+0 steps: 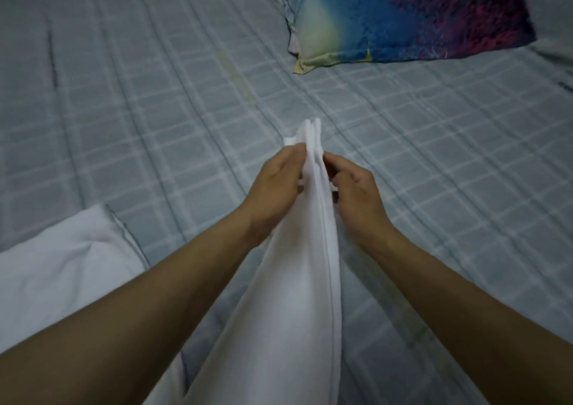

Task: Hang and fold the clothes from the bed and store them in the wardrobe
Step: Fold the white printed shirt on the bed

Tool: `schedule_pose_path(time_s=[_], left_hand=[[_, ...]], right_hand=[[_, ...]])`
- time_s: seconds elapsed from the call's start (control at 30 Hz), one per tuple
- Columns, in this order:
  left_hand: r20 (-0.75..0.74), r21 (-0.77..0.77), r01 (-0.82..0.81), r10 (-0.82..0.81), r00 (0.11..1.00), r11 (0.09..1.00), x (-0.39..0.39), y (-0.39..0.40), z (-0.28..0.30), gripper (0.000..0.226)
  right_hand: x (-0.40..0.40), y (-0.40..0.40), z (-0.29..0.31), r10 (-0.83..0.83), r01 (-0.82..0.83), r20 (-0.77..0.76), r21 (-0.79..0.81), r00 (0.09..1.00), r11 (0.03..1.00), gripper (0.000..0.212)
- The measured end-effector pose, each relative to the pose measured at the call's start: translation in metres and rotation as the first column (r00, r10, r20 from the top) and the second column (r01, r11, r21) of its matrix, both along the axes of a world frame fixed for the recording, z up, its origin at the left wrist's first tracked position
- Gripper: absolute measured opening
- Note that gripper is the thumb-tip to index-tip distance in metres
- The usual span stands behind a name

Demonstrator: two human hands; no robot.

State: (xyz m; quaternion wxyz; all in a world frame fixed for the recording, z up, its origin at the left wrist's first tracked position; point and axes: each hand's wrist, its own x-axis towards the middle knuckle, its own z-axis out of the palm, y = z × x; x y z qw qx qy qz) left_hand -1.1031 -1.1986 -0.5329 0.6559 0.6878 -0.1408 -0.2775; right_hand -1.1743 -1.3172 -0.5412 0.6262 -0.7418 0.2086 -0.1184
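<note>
A white garment (297,280) hangs in a long narrow fold above the bed, with a seam running down its length. My left hand (276,187) pinches its top edge from the left. My right hand (353,193) grips the same top edge from the right, close against the left. The cloth's upper tip sticks up past my fingers. Its lower end runs out of view at the bottom. Another part of white cloth (62,268) lies flat on the bed at the lower left; whether it belongs to the same garment I cannot tell.
The bed (155,110) is covered with a grey-blue checked sheet. A blue, yellow and purple pillow (409,17) lies at the far right. The wardrobe is out of view.
</note>
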Motion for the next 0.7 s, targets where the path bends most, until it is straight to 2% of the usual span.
schedule_pose_path(time_s=[0.13,0.23,0.37,0.47,0.53,0.57,0.63,0.7], left_hand=[[-0.03,-0.16,-0.119,0.115,0.993,0.98,0.012,0.063,0.036,0.035],[-0.116,-0.26,-0.224,0.2,0.973,0.939,0.025,0.121,0.06,0.041],[-0.265,-0.35,-0.399,0.319,0.91,0.848,0.046,0.212,0.08,0.045],[-0.374,-0.37,-0.531,0.4,0.836,0.762,0.06,0.282,0.077,0.05],[-0.442,-0.313,-0.6,0.446,0.778,0.736,0.063,0.323,0.061,0.052],[-0.453,-0.231,-0.635,0.496,0.741,0.738,0.061,0.341,0.048,0.05],[-0.396,0.032,-0.685,0.639,0.66,0.728,0.053,0.37,0.015,0.035],[-0.267,0.281,-0.685,0.741,0.616,0.672,0.039,0.394,-0.021,0.022]], right_hand=[[0.012,0.053,0.032,0.207,-0.187,0.115,-0.169,0.972,0.968,0.062],[0.028,0.101,0.05,0.328,-0.275,0.117,-0.326,0.937,0.904,0.065],[0.057,0.185,0.062,0.491,-0.329,0.1,-0.626,0.865,0.707,0.07],[0.083,0.257,0.057,0.535,-0.35,0.025,-0.731,0.844,0.586,0.072],[0.095,0.296,0.042,0.57,-0.441,-0.105,-0.749,0.815,0.494,0.072],[0.097,0.313,0.03,0.606,-0.538,-0.198,-0.712,0.77,0.451,0.07],[0.094,0.331,0.005,0.672,-0.724,-0.354,-0.557,0.65,0.407,0.064],[0.082,0.333,-0.016,0.667,-0.767,-0.424,-0.523,0.612,0.371,0.058]])
